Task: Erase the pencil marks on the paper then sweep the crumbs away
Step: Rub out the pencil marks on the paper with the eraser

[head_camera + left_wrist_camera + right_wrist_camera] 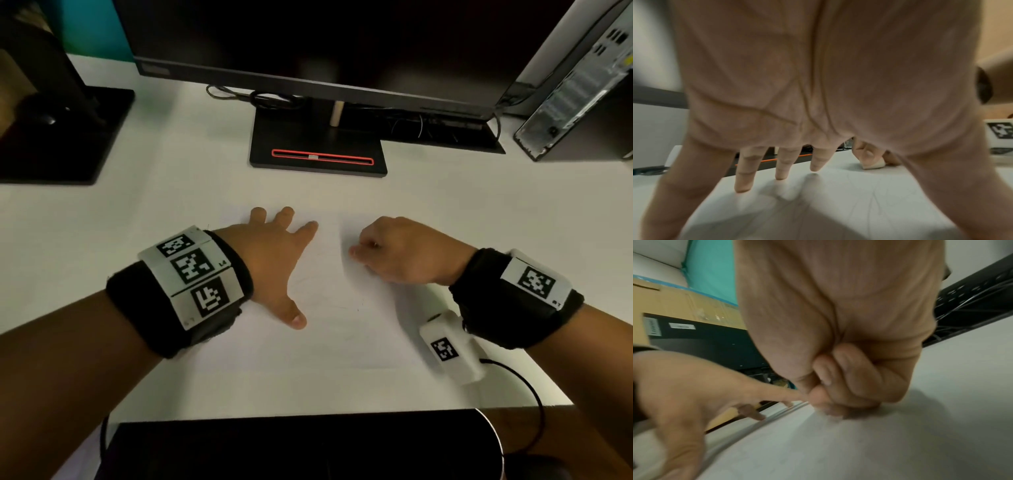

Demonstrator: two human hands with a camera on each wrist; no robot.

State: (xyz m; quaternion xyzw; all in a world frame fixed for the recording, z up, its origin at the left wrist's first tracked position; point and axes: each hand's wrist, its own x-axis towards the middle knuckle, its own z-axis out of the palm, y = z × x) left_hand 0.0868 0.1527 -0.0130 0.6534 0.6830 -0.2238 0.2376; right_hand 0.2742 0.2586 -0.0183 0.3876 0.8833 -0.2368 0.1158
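A white sheet of paper lies on the white desk, with faint pencil lines across it. My left hand presses flat on the paper's left part, fingers spread and straight. My right hand sits at the paper's upper right, fingers curled round a small white eraser whose lower edge touches the sheet. In the right wrist view the right hand is a closed fist low on the paper and the eraser is hidden.
A monitor stand with a red slot stands just beyond the paper. A second black stand is at the far left, a computer tower at the far right. Cables trail behind the monitor. The desk's front edge is near.
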